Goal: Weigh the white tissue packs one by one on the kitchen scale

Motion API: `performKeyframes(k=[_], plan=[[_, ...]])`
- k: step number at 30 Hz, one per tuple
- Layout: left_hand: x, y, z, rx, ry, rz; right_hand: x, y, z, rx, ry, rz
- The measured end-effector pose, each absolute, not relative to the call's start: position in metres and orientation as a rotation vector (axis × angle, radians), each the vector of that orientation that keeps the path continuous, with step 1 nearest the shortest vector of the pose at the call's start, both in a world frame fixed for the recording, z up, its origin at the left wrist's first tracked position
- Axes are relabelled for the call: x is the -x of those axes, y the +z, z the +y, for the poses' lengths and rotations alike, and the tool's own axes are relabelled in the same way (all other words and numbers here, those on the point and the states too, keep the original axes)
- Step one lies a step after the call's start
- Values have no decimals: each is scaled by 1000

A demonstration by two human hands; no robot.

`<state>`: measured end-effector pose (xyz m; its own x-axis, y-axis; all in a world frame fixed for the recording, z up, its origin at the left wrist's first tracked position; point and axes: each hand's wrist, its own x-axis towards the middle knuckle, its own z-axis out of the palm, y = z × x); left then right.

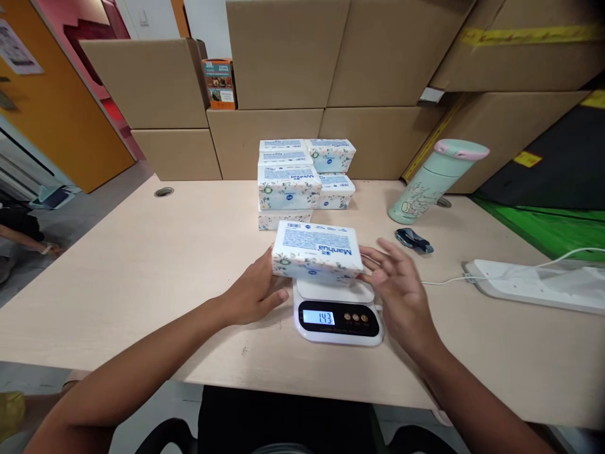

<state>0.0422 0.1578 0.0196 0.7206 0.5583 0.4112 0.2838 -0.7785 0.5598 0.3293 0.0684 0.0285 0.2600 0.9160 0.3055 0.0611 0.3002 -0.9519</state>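
A white, flower-printed pack of tissues marked "Manhua" is over the rear of a small white kitchen scale. Whether its full weight rests on the platform, I cannot tell. The lit display reads 1.43. At the pack's left end is my left hand, open, thumb stretched away and fingertips partly hidden against the side. My right hand is open at the right end, its fingers spread and the lower ones touching or close to the pack. Behind stand several stacked tissue packs of the same kind.
A mint-green bottle stands at the back right, with a small dark folded item in front. A white power strip and cable lie at right. Cardboard boxes line the desk's back. Another person's arm shows at far left.
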Motion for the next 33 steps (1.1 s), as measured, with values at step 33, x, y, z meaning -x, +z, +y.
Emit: performKeyframes(k=[33], plan=[[-25,17,173,-3013,1035,1026,-371,11,99,1568,870,-1950]])
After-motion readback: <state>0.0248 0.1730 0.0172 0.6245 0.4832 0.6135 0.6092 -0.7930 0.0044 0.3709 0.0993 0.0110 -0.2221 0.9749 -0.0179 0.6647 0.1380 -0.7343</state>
